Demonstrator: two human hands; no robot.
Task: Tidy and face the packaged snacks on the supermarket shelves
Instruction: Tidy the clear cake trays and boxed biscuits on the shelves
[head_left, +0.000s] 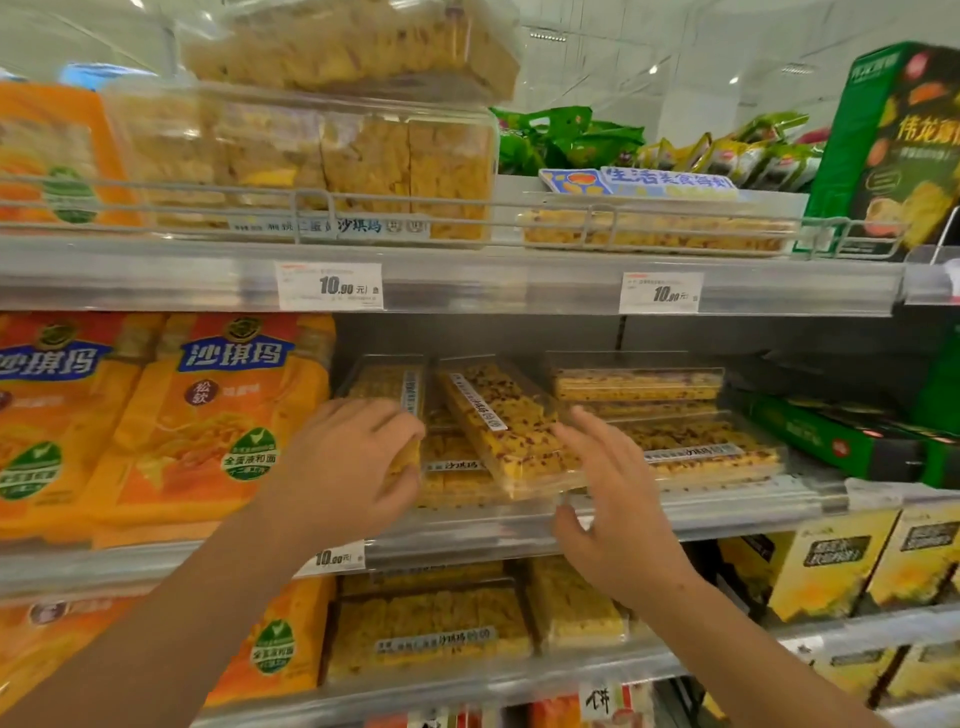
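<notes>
On the middle shelf (727, 512) lie several clear plastic boxes of yellow puffed snack cake. One box with red flecks (509, 426) rests tilted across the others. My left hand (348, 467) curls its fingers over the leftmost clear box (387, 384) and grips its front end. My right hand (608, 499) hovers with straight spread fingers at the right side of the tilted box, fingertips close to it; contact cannot be told. A stack of flat boxes (691, 441) sits to the right.
Orange snack bags (218, 421) stand left of the boxes. Green cartons (841, 441) lie at the right. The upper shelf holds tall clear snack boxes (311, 156) behind a wire rail (587, 223). The lower shelf holds more clear boxes (431, 623) and yellow cartons (831, 561).
</notes>
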